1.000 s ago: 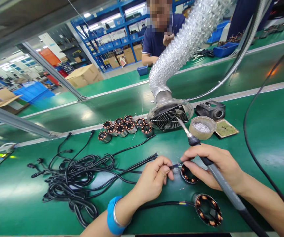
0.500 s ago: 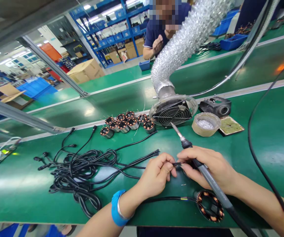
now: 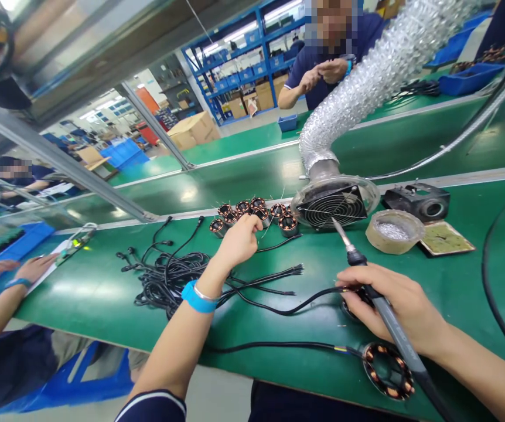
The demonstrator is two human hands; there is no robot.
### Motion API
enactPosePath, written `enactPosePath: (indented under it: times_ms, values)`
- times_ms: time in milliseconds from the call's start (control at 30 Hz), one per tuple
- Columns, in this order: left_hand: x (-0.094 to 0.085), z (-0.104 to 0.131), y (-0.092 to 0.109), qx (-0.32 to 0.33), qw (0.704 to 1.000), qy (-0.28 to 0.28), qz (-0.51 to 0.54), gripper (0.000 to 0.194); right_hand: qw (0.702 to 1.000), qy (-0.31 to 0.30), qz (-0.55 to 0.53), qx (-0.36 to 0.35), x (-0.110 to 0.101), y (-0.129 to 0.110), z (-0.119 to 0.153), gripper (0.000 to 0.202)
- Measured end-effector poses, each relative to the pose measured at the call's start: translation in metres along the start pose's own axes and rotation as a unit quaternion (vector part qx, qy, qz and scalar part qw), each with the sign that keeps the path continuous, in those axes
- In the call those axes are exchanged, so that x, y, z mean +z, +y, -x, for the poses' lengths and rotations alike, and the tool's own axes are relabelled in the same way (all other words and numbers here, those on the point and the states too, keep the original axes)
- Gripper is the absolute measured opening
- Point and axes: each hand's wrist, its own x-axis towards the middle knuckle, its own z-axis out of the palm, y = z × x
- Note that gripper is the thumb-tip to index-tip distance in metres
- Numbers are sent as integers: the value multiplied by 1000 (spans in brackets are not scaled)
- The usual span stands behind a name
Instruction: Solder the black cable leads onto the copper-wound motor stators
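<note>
My left hand (image 3: 240,241) reaches over the back of the bench to a group of copper-wound motor stators (image 3: 287,224). Its fingers are curled at the near stators; what they grip, if anything, is hidden. My right hand (image 3: 395,296) is closed around a soldering iron (image 3: 382,310), its tip pointing up and away. Between the same hand's thumb and fingertips is the end of a black cable (image 3: 305,303). Part of a dark round piece shows beneath that hand. Closer to the front edge lies a wired stator ring (image 3: 388,371) joined to another black cable (image 3: 279,346).
A heap of black cables (image 3: 169,281) lies left. Behind the iron stand a fume extractor (image 3: 334,208) with a silver duct (image 3: 349,99), a tub of solder bits (image 3: 393,233), a sponge tray (image 3: 448,238) and an iron holder (image 3: 419,202). Other people sit across and left.
My left hand has let go of the cable end near my right hand and moved up and left to the stators. My right hand still holds the iron and cable. The view has shifted left.
</note>
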Motion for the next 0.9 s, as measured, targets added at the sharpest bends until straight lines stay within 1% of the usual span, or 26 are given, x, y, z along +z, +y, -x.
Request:
enactPosePath:
  times_ms: [33,100,167,233,300,333,367,400,467,533,567,600,633,667,733,800,833,900]
  values:
    - [1,-2,-9,15,1000,-10,6,41,1000,-3,2,4,0,1,1,26]
    - [5,-3,-23,41,999,-31,19,34,1000,-8,4,13,1,2,2,25]
    - [11,-4,-29,57,997,-40,37,23,1000,-7,2,22,2,2,2,25]
    - [18,-2,-28,62,996,-29,55,15,1000,-4,1,26,2,2,2,25]
    - [24,3,-20,56,993,-5,105,21,1000,-5,5,26,2,2,2,26]
    - [26,7,-15,49,986,0,159,25,1000,-5,7,25,2,2,3,26]
    - [28,12,-8,40,972,0,230,29,1000,-5,10,25,1,2,3,26]
    - [29,17,-1,30,950,-7,312,31,1000,-5,13,28,1,3,3,26]
    - [30,28,14,11,884,-43,465,39,999,-7,18,40,1,3,4,26]
    - [31,38,32,0,827,-101,553,45,998,-9,21,51,2,3,4,27]
    - [32,42,42,-4,808,-127,575,44,998,-10,22,57,3,2,4,27]
    - [33,47,52,-7,799,-141,584,39,998,-9,24,60,3,1,4,27]
    - [35,52,63,-6,802,-142,581,33,998,-7,27,62,4,-1,4,27]
    - [37,56,73,0,811,-133,570,29,997,-4,30,65,4,-2,3,27]
    - [42,64,91,34,828,-105,550,24,997,8,41,69,5,-6,3,27]
    - [48,69,103,70,833,-90,542,33,996,20,52,74,6,-8,3,28]
    - [51,70,107,74,834,-85,540,36,995,26,58,77,7,-9,4,28]
    - [56,70,112,43,833,-76,547,31,993,39,74,85,8,-9,5,26]
